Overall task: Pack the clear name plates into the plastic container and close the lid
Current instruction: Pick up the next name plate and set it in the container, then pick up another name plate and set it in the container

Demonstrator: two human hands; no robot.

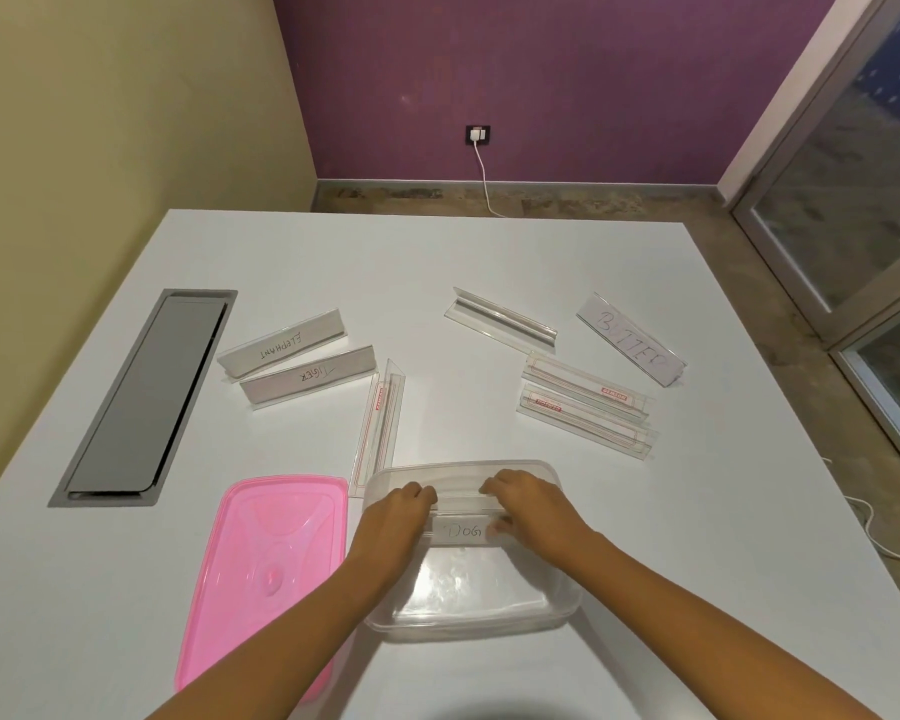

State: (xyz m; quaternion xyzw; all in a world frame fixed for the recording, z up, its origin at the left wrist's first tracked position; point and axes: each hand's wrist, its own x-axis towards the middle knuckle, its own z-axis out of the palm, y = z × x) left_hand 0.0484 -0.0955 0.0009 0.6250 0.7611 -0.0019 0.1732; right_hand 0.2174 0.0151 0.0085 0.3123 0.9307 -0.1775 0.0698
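Note:
A clear plastic container (489, 610) sits near the table's front edge. Inside its far half lies a name plate marked "DOG" (461, 531). My left hand (393, 517) grips the plate's left end and my right hand (528, 504) grips its right end. A pink lid (266, 569) lies flat to the left of the container. Several more clear name plates are spread over the table: "ELEPHANT" (281, 345), "TIGER" (310, 377), "BUTTER" (630, 339), a blank one (500, 319), one beside the container (378, 423) and two stacked at the right (585, 413).
A grey cable hatch (146, 397) is set into the white table (437, 262) at the left. A white cable runs from a wall socket (478, 134) down to the floor. A glass door frame stands at the right.

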